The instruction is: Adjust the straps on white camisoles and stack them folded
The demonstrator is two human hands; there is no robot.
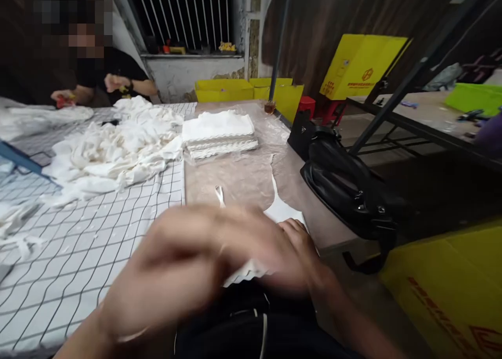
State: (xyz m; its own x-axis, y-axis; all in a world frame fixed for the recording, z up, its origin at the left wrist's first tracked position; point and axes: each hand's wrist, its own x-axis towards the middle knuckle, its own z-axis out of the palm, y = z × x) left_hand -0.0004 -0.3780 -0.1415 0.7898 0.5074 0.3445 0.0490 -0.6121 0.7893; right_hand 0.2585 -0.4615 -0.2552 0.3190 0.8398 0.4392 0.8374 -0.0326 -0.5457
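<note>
A white strappy top (283,208) lies on the brown tabletop right in front of me, one thin strap stretched away from me and a second strap loop to its left. Its scalloped white edge shows below my hands, near my lap. My left hand (196,259) reaches across over the top, smeared by motion, so its fingers cannot be made out. On the right side of the fabric lies my right hand (300,241), fingers resting flat on the cloth and partly hidden behind the left hand.
A folded stack of white garments (219,131) sits on clear plastic ahead. Left of it, a loose heap of white garments (117,149) covers part of the checked cloth (129,244). A black bag (345,181) stands at the right edge. Another person (117,71) works at far left.
</note>
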